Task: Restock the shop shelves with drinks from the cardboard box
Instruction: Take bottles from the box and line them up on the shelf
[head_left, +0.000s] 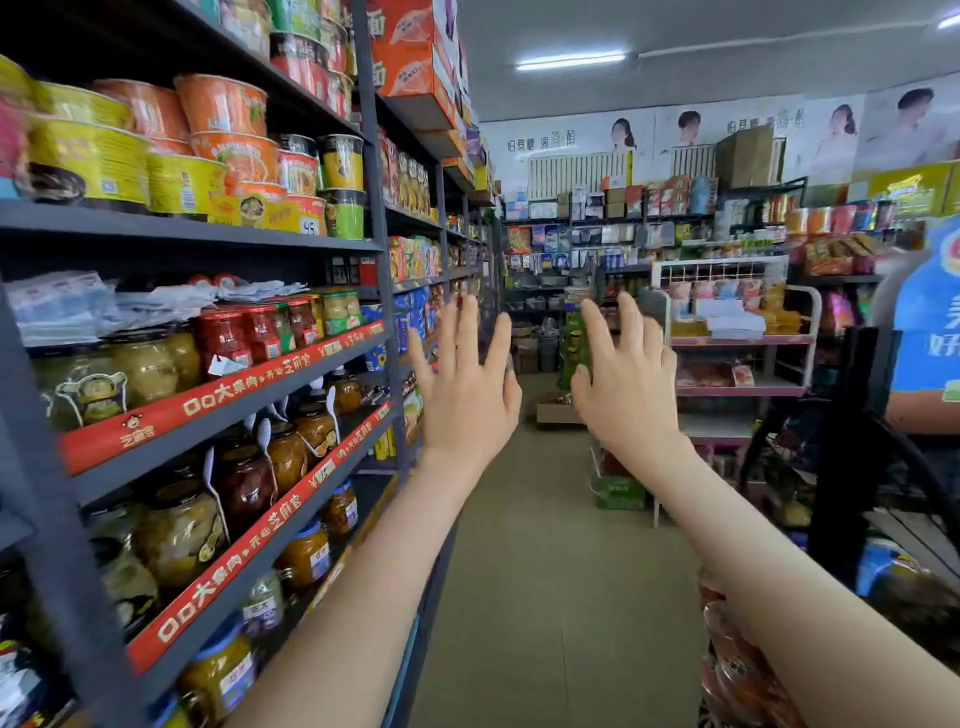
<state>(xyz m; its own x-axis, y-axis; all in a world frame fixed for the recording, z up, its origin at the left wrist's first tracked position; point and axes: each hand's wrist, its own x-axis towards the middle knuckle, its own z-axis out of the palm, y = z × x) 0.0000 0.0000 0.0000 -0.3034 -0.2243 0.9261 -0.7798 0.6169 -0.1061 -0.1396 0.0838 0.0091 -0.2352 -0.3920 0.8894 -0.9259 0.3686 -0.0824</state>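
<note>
Bare hands up, no drinks yet

Left, shelves (208, 231) packed with noodle cups (223, 104) and jars (176, 530), labels outward for shoppers. Centre, left hand (462, 395) raised, fingers wide, holding nothing; far beyond, a low cardboard box (557, 413) on the floor, perhaps the drinks', cannot tell; right hand (628, 384) likewise spread and empty. Right edge, a person in blue (930, 322)

Both forearms extend forward and upward, bare. Left hand (467, 384): raised, back toward the camera, fingers straight and spread, holding nothing. Right hand (626, 387): raised level with the left, just beside it, fingers straight and spread, likewise holding nothing. Hands apart, not touching.
</note>
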